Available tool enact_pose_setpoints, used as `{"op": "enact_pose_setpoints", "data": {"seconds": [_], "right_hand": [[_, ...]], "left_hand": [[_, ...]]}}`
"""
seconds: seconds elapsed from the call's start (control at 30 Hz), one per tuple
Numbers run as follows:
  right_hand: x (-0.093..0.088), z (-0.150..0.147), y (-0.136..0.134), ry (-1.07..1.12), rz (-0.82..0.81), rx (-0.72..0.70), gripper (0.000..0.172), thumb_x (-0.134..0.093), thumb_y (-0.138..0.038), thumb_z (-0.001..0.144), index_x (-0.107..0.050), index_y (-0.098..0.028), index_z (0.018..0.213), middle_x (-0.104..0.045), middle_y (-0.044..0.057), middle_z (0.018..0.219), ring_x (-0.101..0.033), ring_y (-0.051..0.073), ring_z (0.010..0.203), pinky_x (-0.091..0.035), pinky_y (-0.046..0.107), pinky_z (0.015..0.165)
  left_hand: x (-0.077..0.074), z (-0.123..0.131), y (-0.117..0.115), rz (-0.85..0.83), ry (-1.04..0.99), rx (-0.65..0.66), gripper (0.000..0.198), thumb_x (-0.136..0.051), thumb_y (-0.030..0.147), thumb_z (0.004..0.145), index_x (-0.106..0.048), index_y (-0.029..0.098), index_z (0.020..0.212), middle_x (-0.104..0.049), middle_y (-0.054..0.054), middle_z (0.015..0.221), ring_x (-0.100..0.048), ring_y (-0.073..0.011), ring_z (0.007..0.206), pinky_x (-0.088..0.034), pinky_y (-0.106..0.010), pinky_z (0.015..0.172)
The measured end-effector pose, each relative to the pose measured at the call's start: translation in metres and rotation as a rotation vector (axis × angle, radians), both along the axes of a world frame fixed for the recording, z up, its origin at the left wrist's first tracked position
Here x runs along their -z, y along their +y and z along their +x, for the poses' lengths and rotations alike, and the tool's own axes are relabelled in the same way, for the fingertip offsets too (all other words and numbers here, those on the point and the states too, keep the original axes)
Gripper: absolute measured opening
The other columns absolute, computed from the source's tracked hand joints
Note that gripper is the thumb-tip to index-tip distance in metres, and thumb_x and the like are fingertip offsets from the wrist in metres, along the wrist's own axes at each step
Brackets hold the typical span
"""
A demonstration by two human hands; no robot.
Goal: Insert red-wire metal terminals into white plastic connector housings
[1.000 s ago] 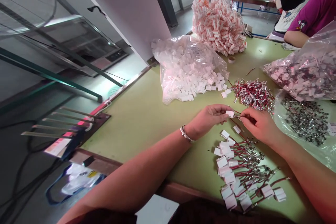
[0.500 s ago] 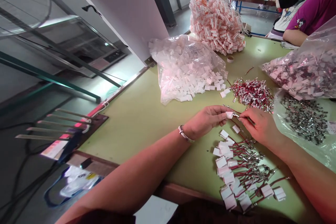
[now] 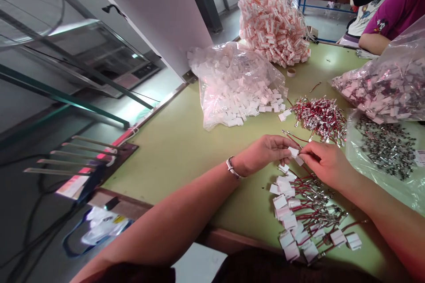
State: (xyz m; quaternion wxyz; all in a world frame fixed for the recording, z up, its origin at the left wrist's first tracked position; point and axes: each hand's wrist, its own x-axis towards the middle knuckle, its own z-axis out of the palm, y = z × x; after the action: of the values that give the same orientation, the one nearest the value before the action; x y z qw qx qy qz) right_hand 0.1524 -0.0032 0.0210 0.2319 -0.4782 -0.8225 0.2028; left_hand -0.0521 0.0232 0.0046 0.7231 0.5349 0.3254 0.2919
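My left hand [image 3: 265,152] pinches a small white plastic connector [image 3: 293,151] above the green table [image 3: 179,141]. My right hand [image 3: 323,161] is closed on a thin red wire [image 3: 292,136] right against that connector, and the wire's metal ends stick out beyond my fingers. Just below my hands lies a pile of white connectors with red wires fitted [image 3: 305,212]. Beyond my hands sits a heap of loose red wires with metal terminals [image 3: 317,115].
An open clear bag of white connectors [image 3: 235,84] lies at the table's middle, with a tall stack of pink-white parts [image 3: 274,26] behind it. At the right are bags of parts [image 3: 381,88] and of terminals [image 3: 387,148]. Another person's arm [image 3: 373,43] rests at the far right.
Both hands have dropped slightly toward me and stayed together. The wire's free ends now point up and away past the connector.
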Motion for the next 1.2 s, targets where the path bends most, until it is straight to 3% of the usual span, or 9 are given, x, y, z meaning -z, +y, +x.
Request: {"op": "enact_pose_setpoints", "data": {"seconds": [0.13,0.47,0.67,0.73,0.8,0.87,0.97,1.07,1.2], "right_hand": [[-0.006,0.000,-0.001,0.106,-0.153,0.007,0.019,-0.055,-0.028,0.084,-0.062,-0.021,0.068,-0.057,-0.004,0.056,-0.046,0.009,0.050,-0.034,0.024,0.050],[-0.005,-0.002,-0.003,0.014,-0.103,-0.085,0.024,-0.048,-0.025,0.087,-0.056,-0.019,0.065,-0.052,-0.002,0.058,-0.043,0.010,0.054,-0.032,0.026,0.054],[-0.022,0.000,-0.007,0.050,-0.516,-0.121,0.026,-0.054,-0.026,0.081,-0.053,-0.018,0.056,-0.045,-0.006,0.050,-0.035,0.007,0.047,-0.027,0.023,0.046],[-0.029,-0.001,-0.009,0.024,-0.650,-0.246,0.019,-0.058,-0.027,0.079,-0.062,-0.018,0.063,-0.054,-0.004,0.055,-0.041,0.007,0.049,-0.031,0.023,0.047],[-0.032,-0.001,-0.009,0.004,-0.674,-0.376,0.014,-0.061,-0.028,0.078,-0.069,-0.019,0.072,-0.063,-0.001,0.066,-0.051,0.009,0.057,-0.037,0.023,0.053],[-0.032,0.005,-0.002,0.004,-0.564,-0.332,0.016,-0.059,-0.028,0.080,-0.071,-0.020,0.074,-0.067,0.001,0.073,-0.056,0.012,0.065,-0.041,0.025,0.060],[-0.027,0.027,0.020,-0.016,-0.295,0.025,0.023,-0.053,-0.031,0.083,-0.068,-0.021,0.068,-0.065,0.001,0.065,-0.055,0.014,0.062,-0.040,0.028,0.059],[-0.017,0.046,0.044,0.014,-0.137,0.258,0.020,-0.056,-0.035,0.082,-0.066,-0.021,0.074,-0.063,0.001,0.066,-0.054,0.015,0.061,-0.040,0.029,0.058],[0.002,0.032,0.051,-0.119,0.004,0.231,0.012,-0.056,-0.024,0.082,-0.067,-0.019,0.081,-0.066,0.004,0.086,-0.058,0.016,0.071,-0.043,0.030,0.066]], "left_hand": [[-0.002,-0.004,0.000,0.007,-0.006,0.009,0.022,-0.069,0.026,0.078,-0.069,0.014,0.096,-0.065,0.000,0.066,-0.056,-0.0077,0.056,-0.044,-0.020,0.052],[0.006,0.004,-0.005,0.029,0.072,0.052,0.023,-0.068,0.023,0.077,-0.069,0.014,0.098,-0.062,0.002,0.058,-0.056,-0.0074,0.053,-0.047,-0.020,0.054],[-0.015,-0.014,-0.001,0.238,0.123,0.305,0.034,-0.069,0.028,0.076,-0.068,0.014,0.107,-0.067,-0.003,0.071,-0.058,-0.0112,0.061,-0.048,-0.023,0.057],[-0.016,-0.023,0.009,0.391,0.233,0.199,0.038,-0.071,0.029,0.073,-0.067,0.015,0.109,-0.069,-0.007,0.084,-0.060,-0.0137,0.069,-0.049,-0.025,0.062],[-0.010,-0.028,0.022,0.532,0.473,-0.177,0.023,-0.063,0.028,0.080,-0.070,0.016,0.098,-0.069,-0.008,0.090,-0.061,-0.0153,0.077,-0.050,-0.027,0.069],[-0.001,-0.028,0.035,0.638,0.695,-0.452,0.019,-0.054,0.023,0.084,-0.070,0.017,0.092,-0.069,-0.007,0.093,-0.061,-0.0167,0.083,-0.049,-0.030,0.076],[0.008,-0.020,0.050,0.756,0.877,-0.494,0.020,-0.051,0.020,0.085,-0.070,0.017,0.090,-0.069,-0.007,0.091,-0.061,-0.0194,0.086,-0.048,-0.033,0.081],[0.009,-0.009,0.060,0.777,1.002,-0.457,0.023,-0.049,0.024,0.088,-0.070,0.016,0.089,-0.068,-0.009,0.089,-0.061,-0.0220,0.086,-0.047,-0.034,0.078],[0.012,0.008,0.072,0.794,1.137,-0.449,0.031,-0.049,0.036,0.090,-0.069,0.013,0.085,-0.065,-0.013,0.088,-0.060,-0.0251,0.084,-0.048,-0.037,0.075]]}}
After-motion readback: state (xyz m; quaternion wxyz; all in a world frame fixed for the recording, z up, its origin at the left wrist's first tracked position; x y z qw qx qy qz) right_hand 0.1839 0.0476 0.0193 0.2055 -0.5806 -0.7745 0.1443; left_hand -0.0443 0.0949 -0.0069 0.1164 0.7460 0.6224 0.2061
